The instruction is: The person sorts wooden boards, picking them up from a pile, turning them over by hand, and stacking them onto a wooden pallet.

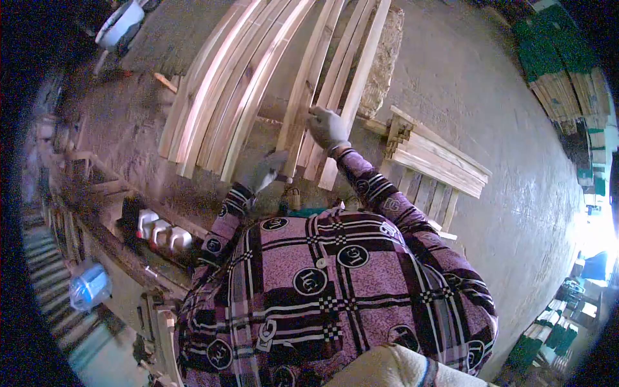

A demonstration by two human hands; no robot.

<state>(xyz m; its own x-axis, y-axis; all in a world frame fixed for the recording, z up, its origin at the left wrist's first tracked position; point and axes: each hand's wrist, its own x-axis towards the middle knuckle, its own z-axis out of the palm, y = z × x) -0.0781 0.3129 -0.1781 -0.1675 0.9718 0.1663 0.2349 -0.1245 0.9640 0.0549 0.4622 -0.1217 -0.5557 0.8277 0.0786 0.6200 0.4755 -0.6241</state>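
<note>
a person in a pink and black checked shirt (335, 264) leans over long wooden strips that run away from them across the floor. the strip between the hands (316, 64) lies between a fanned group of strips (242, 74) on the left and a narrower group (348, 61) on the right. the right hand (329, 129), in a pale glove, bends its fingers at this strip's right edge; whether they clamp it, i cannot tell. the left hand (263, 170) is by its near end, blurred, so its finger state cannot be told. to handle the strip well, it would likely help to steady it from both sides, keep it level, since so long a piece may sag or swing at the far end, and avoid scraping its neighbours. a shorter stack (438, 158) sits near, to the right.
</note>
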